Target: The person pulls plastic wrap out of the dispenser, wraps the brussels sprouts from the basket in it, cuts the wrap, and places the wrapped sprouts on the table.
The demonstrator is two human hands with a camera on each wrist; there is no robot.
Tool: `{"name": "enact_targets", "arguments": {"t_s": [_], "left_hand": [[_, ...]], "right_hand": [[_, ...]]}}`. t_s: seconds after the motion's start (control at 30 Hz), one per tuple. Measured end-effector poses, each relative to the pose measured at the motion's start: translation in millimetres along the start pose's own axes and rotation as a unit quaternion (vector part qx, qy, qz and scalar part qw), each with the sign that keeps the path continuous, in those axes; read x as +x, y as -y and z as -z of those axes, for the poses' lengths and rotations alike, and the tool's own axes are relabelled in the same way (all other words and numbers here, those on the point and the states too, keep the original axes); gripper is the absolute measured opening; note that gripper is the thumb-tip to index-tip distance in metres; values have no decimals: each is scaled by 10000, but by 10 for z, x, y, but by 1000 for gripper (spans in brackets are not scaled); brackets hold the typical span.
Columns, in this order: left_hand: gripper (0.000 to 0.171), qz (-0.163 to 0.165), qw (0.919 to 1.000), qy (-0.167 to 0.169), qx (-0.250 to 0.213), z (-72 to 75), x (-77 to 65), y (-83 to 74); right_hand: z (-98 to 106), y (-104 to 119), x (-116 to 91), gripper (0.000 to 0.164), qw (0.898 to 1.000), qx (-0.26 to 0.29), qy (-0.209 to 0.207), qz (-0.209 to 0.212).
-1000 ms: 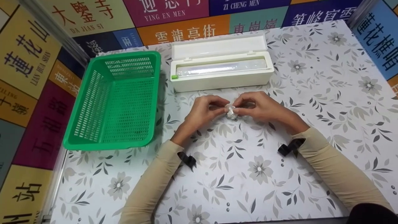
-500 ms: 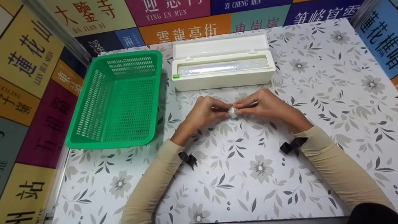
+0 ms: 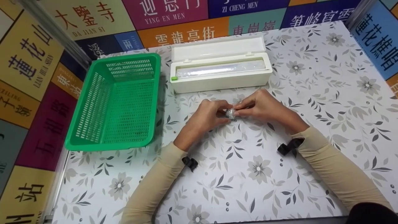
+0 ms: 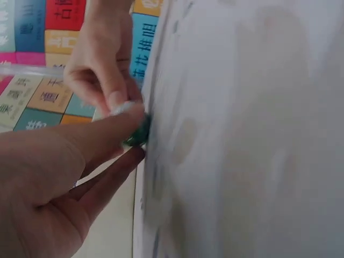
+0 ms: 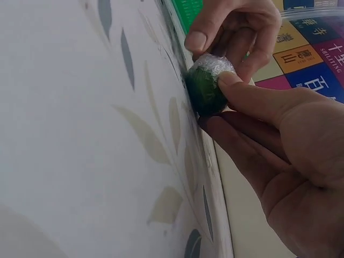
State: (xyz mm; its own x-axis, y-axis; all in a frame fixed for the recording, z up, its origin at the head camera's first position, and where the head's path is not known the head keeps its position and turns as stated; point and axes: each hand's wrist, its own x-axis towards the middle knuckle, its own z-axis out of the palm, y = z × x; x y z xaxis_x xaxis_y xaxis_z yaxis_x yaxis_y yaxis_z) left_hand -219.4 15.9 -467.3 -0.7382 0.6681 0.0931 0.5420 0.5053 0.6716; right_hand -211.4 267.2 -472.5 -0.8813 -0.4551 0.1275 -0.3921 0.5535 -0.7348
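Note:
Between the hands is a small rounded dark green item (image 5: 204,94) wrapped in clear cling film, bunched at one end. In the head view only its shiny wrapped end (image 3: 230,114) shows, low over the table, mid-view. My right hand (image 3: 264,105) pinches it, with the thumb on the film and fingers underneath in the right wrist view. From the other side my left hand (image 3: 205,115) holds it between thumb and fingers. The left wrist view shows a bit of green (image 4: 142,131) beside the left thumb; the rest is hidden.
Behind the hands stands a white cling film box (image 3: 220,84), lid raised, with a film roll (image 3: 220,69) inside and a green slider (image 3: 174,78) at its left end. A green plastic basket (image 3: 130,115) is on the left of the floral-patterned table (image 3: 199,193).
The left hand has shifted slightly and its thumb and forefinger stand wider around the item. The right hand keeps its pinch at nearly the same spot.

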Motion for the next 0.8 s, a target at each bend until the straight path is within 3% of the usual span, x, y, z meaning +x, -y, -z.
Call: {"name": "enact_targets", "arguments": {"t_s": [0.13, 0.2, 0.37, 0.47, 0.67, 0.8], "left_hand": [[24, 115, 9981, -338, 501, -50, 5, -56], [20, 174, 9978, -407, 487, -59, 5, -63], [28, 173, 9997, -126, -74, -6, -1, -53], [31, 208, 9985, -26, -499, 26, -3, -23], [36, 665, 9884, -379, -1310, -24, -4, 56], [45, 823, 9869, -352, -1345, -36, 1, 61]], "right_hand": [[-6, -4, 8, 22, 9999, 15, -14, 149], [2, -9, 9, 26, 9998, 32, 26, 179], [9, 8, 8, 30, 9997, -101, 148, 167], [-8, 26, 3, 25, 9994, -262, 140, 187], [7, 13, -17, 22, 9994, -97, 253, 201], [28, -18, -7, 21, 9988, 315, 358, 107]]}}
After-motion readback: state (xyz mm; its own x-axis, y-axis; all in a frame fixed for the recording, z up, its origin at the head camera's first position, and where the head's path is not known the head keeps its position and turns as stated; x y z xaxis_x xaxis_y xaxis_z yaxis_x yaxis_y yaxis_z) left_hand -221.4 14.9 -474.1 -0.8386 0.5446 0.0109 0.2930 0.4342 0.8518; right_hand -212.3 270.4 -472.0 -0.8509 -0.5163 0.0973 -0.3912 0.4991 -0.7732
